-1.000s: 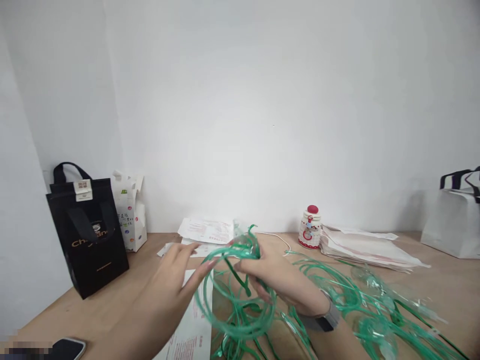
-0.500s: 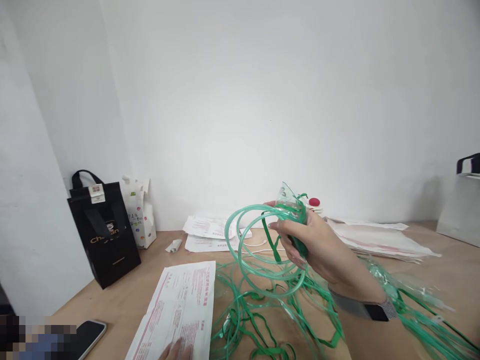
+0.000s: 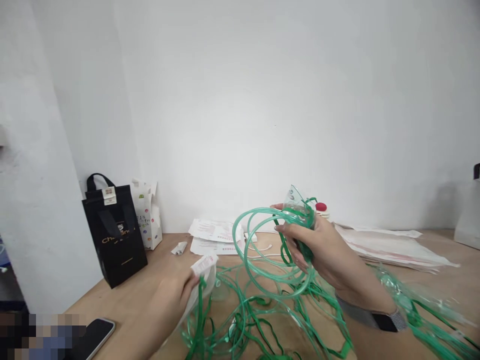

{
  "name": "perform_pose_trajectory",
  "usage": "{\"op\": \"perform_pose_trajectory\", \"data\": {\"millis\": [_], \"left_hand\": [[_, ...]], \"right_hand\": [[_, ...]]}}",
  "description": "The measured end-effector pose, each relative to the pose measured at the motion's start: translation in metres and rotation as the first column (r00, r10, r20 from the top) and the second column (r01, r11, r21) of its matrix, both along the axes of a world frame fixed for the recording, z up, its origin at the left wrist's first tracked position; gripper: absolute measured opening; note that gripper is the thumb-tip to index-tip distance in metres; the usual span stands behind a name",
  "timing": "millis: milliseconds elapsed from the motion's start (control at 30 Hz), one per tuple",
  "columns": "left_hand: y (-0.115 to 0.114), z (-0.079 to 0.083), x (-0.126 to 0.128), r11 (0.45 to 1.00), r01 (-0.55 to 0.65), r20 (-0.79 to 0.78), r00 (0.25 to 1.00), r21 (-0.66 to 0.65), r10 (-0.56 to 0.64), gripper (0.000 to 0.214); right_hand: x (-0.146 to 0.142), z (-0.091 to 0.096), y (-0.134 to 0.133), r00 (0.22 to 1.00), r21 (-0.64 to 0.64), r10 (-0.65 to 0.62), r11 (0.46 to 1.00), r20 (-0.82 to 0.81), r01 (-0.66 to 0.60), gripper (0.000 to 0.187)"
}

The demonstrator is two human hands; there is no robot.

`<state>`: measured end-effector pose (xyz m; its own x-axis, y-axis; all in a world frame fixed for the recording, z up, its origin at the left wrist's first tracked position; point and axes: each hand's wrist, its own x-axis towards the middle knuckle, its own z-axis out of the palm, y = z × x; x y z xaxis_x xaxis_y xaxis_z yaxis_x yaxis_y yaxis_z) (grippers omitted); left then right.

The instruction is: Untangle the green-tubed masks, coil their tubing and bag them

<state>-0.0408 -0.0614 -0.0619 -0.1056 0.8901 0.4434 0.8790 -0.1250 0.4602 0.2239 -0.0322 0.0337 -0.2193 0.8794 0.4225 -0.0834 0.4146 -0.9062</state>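
Observation:
My right hand (image 3: 322,247) is raised above the wooden table (image 3: 123,295) and grips a coil of green plastic tubing (image 3: 262,250) together with a clear mask piece (image 3: 296,200). More green tubing and straps (image 3: 255,320) lie tangled on the table beneath it. My left hand (image 3: 172,295) holds up one end of a white printed pouch (image 3: 204,270), which lifts off the table, with green strands draped against it. A dark watch sits on my right wrist.
A black gift bag (image 3: 114,230) and a small white printed bag (image 3: 148,215) stand at the back left. White pouches (image 3: 215,235) and a stack of packets (image 3: 390,247) lie by the wall. A phone (image 3: 92,337) rests at the front left edge.
My left hand has come back up from the bottom edge and lifted the white pouch, which lay flat before. My right hand stays raised with the coil, and the view has shifted slightly right.

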Motion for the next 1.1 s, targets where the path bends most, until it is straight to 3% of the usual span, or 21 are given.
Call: {"op": "perform_pose_trajectory", "data": {"millis": [100,167,267,367,433,500,567,600,767,900,933,1000,1100], "left_hand": [[0.02,0.039,0.018,0.995,0.095,0.091,0.992,-0.015,-0.093,0.029],[0.029,0.051,0.029,0.99,0.138,0.165,0.978,-0.041,-0.13,0.033],[0.035,0.053,0.04,0.976,0.205,0.239,0.953,-0.069,-0.184,0.033],[0.038,0.046,0.045,0.969,0.239,0.253,0.943,-0.069,-0.214,0.025],[0.04,0.042,0.048,0.964,0.26,0.237,0.941,-0.057,-0.24,0.021],[0.043,0.039,0.052,0.966,0.259,0.204,0.947,-0.016,-0.25,0.022],[0.045,0.039,0.055,0.975,0.217,0.171,0.96,0.052,-0.223,0.027],[0.045,0.04,0.055,0.979,0.185,0.162,0.967,0.089,-0.197,0.03],[0.04,0.053,0.034,0.982,-0.025,0.123,0.992,0.187,0.002,0.026],[0.031,0.063,0.006,0.895,-0.287,0.119,0.958,0.341,0.262,0.025],[0.03,0.064,0.001,0.886,-0.293,0.109,0.956,0.36,0.272,0.025],[0.031,0.064,-0.005,0.925,-0.211,0.07,0.977,0.315,0.199,0.025],[0.043,0.054,-0.002,0.994,0.033,0.061,0.997,0.102,-0.039,0.028]], "right_hand": [[-0.012,-0.003,0.003,0.997,-0.002,-0.049,0.999,-0.067,0.049,0.034],[-0.019,-0.005,0.005,0.989,0.0,-0.064,0.998,-0.135,0.064,0.032],[-0.024,-0.007,0.008,0.964,0.008,-0.007,1.0,-0.265,0.009,0.027],[-0.022,-0.007,0.009,0.911,-0.053,0.12,0.987,-0.395,-0.153,0.015],[-0.022,-0.008,0.009,0.839,-0.124,0.253,0.928,-0.482,-0.351,0.018],[-0.025,-0.011,0.01,0.755,-0.195,0.372,0.817,-0.54,-0.542,0.022],[-0.032,-0.015,0.013,0.726,-0.26,0.406,0.744,-0.556,-0.615,0.022],[-0.035,-0.018,0.015,0.742,-0.283,0.386,0.75,-0.548,-0.598,0.021],[-0.04,-0.023,0.026,0.872,-0.307,0.166,0.892,-0.461,-0.333,0.015],[-0.03,-0.017,0.027,0.911,-0.258,0.059,0.95,-0.407,-0.177,0.015],[-0.027,-0.015,0.026,0.92,-0.246,0.041,0.958,-0.39,-0.147,0.019],[-0.023,-0.011,0.021,0.924,-0.23,0.024,0.966,-0.381,-0.12,0.026],[-0.022,-0.009,0.016,0.867,-0.225,0.111,0.943,-0.487,-0.247,0.022]]}}
